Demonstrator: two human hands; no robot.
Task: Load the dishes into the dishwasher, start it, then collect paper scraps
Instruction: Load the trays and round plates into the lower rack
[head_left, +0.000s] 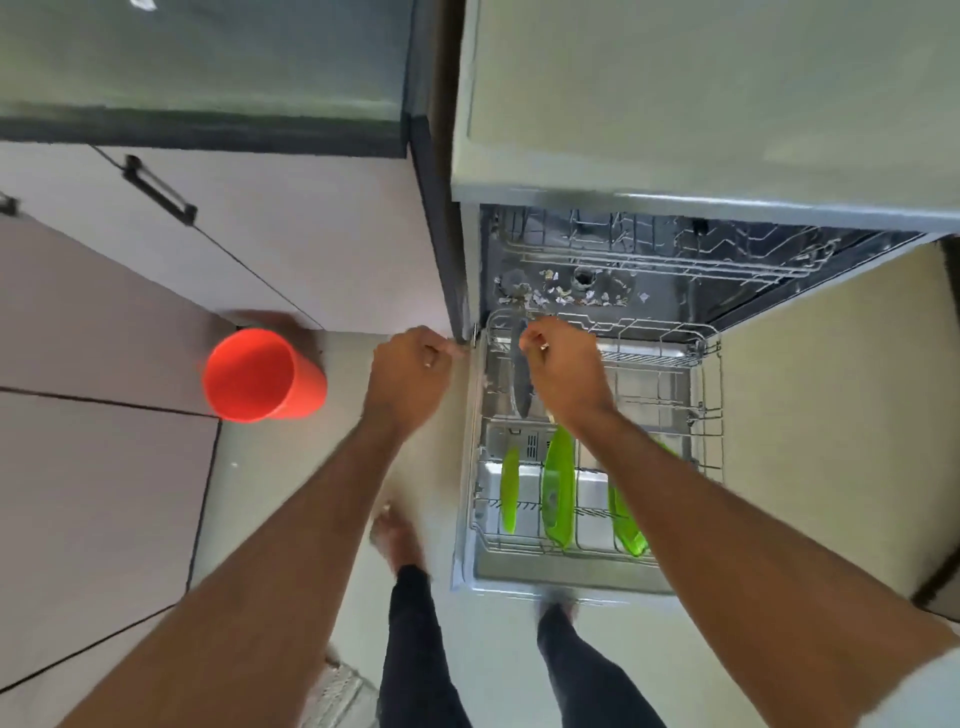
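The dishwasher (675, 249) stands open with its lower wire rack (706, 395) pulled out over the door. Three green plates (558, 483) stand on edge in the rack's near rows. A dark grey plate (521, 379) stands on edge at the rack's far left. My right hand (563, 369) hovers over that plate with curled fingers near its top rim; whether it grips the plate is unclear. My left hand (410, 371) is curled into a loose fist beside the rack's left edge, holding nothing visible. Paper scraps (566, 296) lie scattered on the dishwasher floor inside.
An orange cup (260, 376) stands on the floor to the left, by the cabinet fronts (208, 249). A dark countertop (208, 67) runs above them. My feet and dark trousers (415, 649) are just in front of the open dishwasher door.
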